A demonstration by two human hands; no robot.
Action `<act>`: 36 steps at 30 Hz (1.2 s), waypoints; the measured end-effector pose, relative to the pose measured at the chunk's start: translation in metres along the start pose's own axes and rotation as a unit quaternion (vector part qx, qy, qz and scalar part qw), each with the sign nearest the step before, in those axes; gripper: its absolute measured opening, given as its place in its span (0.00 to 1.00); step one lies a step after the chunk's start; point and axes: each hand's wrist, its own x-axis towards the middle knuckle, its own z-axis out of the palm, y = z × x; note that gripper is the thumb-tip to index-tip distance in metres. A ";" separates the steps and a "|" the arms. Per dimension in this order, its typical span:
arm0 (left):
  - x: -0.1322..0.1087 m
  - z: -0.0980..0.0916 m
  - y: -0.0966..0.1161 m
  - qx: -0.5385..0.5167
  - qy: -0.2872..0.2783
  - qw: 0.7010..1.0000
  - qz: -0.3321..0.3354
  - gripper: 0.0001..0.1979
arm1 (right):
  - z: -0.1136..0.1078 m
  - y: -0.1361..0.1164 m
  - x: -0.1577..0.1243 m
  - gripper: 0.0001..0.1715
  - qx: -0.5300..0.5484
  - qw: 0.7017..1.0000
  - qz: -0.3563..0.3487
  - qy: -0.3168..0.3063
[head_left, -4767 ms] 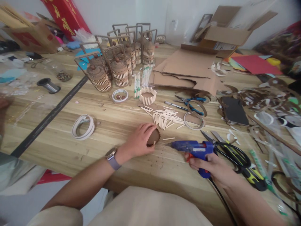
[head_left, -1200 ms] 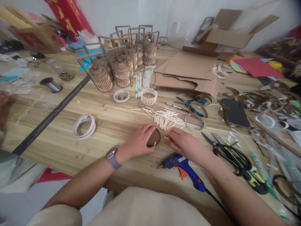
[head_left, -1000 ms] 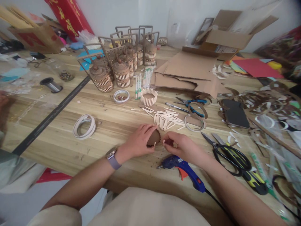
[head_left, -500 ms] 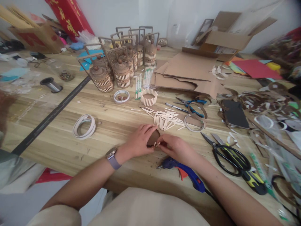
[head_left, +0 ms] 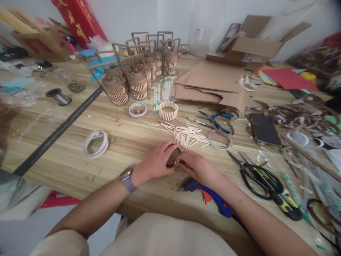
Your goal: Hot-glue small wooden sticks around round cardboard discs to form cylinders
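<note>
My left hand (head_left: 161, 158), with a watch on its wrist, is closed around a small brown cardboard cup (head_left: 173, 157), whose inside shows between the fingers. At the cup's near right edge, my right hand (head_left: 193, 164) pinches a short wooden stick (head_left: 176, 163) against it; the fingers cover most of the stick. Just beyond both hands lies a loose pile of short wooden sticks (head_left: 188, 134). Behind the pile stands a round ring of upright sticks (head_left: 168, 111). A blue glue gun (head_left: 206, 192) rests on the table below my right forearm.
Black scissors (head_left: 262, 180) and a yellow utility knife (head_left: 287, 206) lie at right, near brown strip scraps (head_left: 290, 106). Paper tape rings (head_left: 95, 143) sit at left. Several lidded stick baskets with handles (head_left: 138, 83) stand at the back, beside cardboard sheets (head_left: 213, 78).
My right fingers have shifted slightly, bringing the short stick closer to the cup's edge. My left hand keeps its hold on the cup.
</note>
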 end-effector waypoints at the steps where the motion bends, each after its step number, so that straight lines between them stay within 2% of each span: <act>1: 0.000 0.000 0.000 0.001 -0.001 1.000 0.001 0.39 | 0.000 0.000 0.000 0.07 -0.002 1.000 -0.003 0.001; 10: 0.000 0.006 0.001 0.018 0.012 1.000 -0.004 0.38 | 0.001 -0.003 0.000 0.06 -0.009 1.000 0.005 0.001; 14: 0.000 0.007 0.001 0.036 0.016 0.999 0.003 0.37 | -0.015 -0.009 -0.004 0.02 -0.011 0.999 0.050 0.012; 16: -0.001 0.007 0.001 0.038 0.019 0.999 0.003 0.36 | -0.030 -0.014 -0.012 0.07 -0.036 0.994 0.100 0.014; 18: -0.001 0.005 0.001 0.041 0.017 0.999 0.004 0.37 | -0.046 -0.019 -0.024 0.14 -0.066 0.985 0.161 -0.022; 21: 0.000 0.003 0.002 0.046 0.012 0.999 0.004 0.37 | -0.062 -0.024 -0.049 0.16 -0.086 0.951 0.263 -0.135; 23: 0.000 0.003 0.002 0.047 0.009 0.999 0.002 0.36 | -0.061 -0.026 -0.064 0.13 -0.090 0.925 0.320 -0.186; 25: 0.000 0.003 0.002 0.048 0.009 0.999 0.001 0.36 | -0.052 -0.025 -0.077 0.09 -0.084 0.912 0.346 -0.202; 27: 0.000 0.003 0.001 0.051 0.010 0.999 0.001 0.36 | -0.040 -0.022 -0.085 0.08 -0.073 0.914 0.350 -0.194; 30: 0.000 0.003 0.001 0.055 0.011 0.998 0.004 0.37 | -0.027 -0.015 -0.092 0.06 -0.038 0.928 0.342 -0.141; 33: 0.000 0.003 0.000 0.052 0.012 0.999 0.006 0.36 | -0.026 -0.009 -0.096 0.07 0.049 0.940 0.334 -0.050; 36: 0.000 0.002 0.000 0.048 0.009 0.999 0.003 0.37 | -0.029 -0.009 -0.098 0.09 0.157 0.920 0.356 0.052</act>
